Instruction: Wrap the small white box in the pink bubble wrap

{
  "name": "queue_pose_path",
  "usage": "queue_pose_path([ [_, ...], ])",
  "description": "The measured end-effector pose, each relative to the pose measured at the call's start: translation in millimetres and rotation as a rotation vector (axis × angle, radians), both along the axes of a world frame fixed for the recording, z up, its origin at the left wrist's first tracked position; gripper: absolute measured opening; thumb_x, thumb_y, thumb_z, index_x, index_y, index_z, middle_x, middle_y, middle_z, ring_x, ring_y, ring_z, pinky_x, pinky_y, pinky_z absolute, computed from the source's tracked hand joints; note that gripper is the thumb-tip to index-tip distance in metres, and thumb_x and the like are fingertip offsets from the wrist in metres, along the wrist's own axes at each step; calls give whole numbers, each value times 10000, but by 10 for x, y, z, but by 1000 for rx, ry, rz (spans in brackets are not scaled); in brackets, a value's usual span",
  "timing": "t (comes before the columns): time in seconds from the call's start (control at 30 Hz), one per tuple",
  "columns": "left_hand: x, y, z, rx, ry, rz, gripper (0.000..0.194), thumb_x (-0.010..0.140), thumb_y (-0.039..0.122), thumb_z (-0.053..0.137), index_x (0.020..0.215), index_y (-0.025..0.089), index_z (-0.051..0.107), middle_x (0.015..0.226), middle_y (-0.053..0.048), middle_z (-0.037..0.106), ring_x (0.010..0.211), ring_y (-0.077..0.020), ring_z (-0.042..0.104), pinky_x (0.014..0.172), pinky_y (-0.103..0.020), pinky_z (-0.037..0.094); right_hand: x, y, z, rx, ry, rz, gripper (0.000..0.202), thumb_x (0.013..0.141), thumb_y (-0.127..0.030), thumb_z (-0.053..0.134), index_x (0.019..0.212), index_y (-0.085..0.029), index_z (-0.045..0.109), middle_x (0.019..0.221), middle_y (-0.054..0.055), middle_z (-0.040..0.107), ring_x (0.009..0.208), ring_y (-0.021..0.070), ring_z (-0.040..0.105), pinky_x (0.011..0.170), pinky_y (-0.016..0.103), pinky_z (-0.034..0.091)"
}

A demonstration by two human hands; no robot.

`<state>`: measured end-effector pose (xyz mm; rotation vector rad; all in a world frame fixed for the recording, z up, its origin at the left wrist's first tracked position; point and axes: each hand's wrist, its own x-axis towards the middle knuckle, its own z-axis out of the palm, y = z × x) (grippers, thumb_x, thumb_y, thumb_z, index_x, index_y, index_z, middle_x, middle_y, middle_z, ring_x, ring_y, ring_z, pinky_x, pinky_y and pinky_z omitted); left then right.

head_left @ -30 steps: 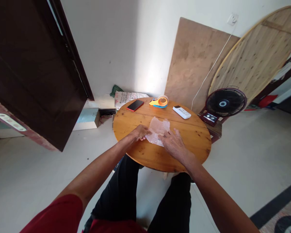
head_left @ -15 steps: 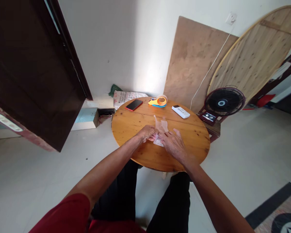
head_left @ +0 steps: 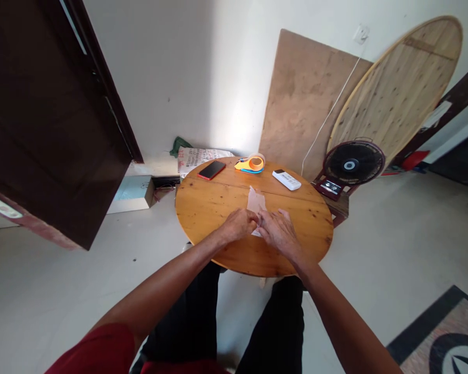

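Note:
A thin, whitish, see-through plastic bag point(head_left: 255, 200) lies lengthwise in a narrow strip on the round wooden table point(head_left: 203, 208). My left hand point(head_left: 239, 224) is closed, its fingertips pinching the bag's left edge near the middle. Against it, my right hand point(head_left: 277, 228) has its thumb and forefinger closed on the same part of the bag, with its other fingers resting toward the right. Both hands cover the middle of the bag, and a small lower end shows below the fingers.
Along the table's far side are a phone with a red edge point(head_left: 211, 170), an orange tape dispenser point(head_left: 250, 164) and a white remote-like device point(head_left: 286, 179). A fan point(head_left: 353, 163) stands at the right, near leaning boards point(head_left: 308, 98). A dark door point(head_left: 50, 114) is on the left.
The bag's far end, earlier two separate strips, now shows as one narrower strip. My left hand has come closer to my right hand. The view has shifted slightly.

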<state>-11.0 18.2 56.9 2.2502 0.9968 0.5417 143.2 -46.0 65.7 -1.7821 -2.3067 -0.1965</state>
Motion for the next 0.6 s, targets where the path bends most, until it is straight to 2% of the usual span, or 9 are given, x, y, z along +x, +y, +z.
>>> queue_pose_path([
  [0.13,-27,-51,-23,223,86,-28,239,783,233,503,800,193,739,813,-66,673,796,-184,603,748,-267,450,30,20,15,-27,3,11,323,831,-204,547,1152,-182,515,1050,78,687,1008,213,591,981,376,245],
  [0.27,-36,-29,-101,371,19,-85,204,795,215,528,784,178,728,948,-84,647,905,-196,586,855,-303,442,42,26,51,-85,20,-14,331,825,-254,568,1148,-197,521,1090,77,675,1037,226,582,896,353,293],
  [0.47,-14,-24,-166,464,39,-151,219,830,167,486,777,157,699,928,-79,654,915,-189,563,863,-294,441,45,-2,123,-172,-31,-86,383,833,-328,564,1193,-208,510,1087,82,674,1020,253,583,806,340,316],
  [0.6,2,-6,-203,509,49,-173,205,826,148,484,772,146,681,889,-86,662,975,-203,559,922,-309,431,128,-40,138,-224,-74,-136,395,834,-397,561,1187,-221,541,1045,85,690,1013,279,586,806,361,328],
])
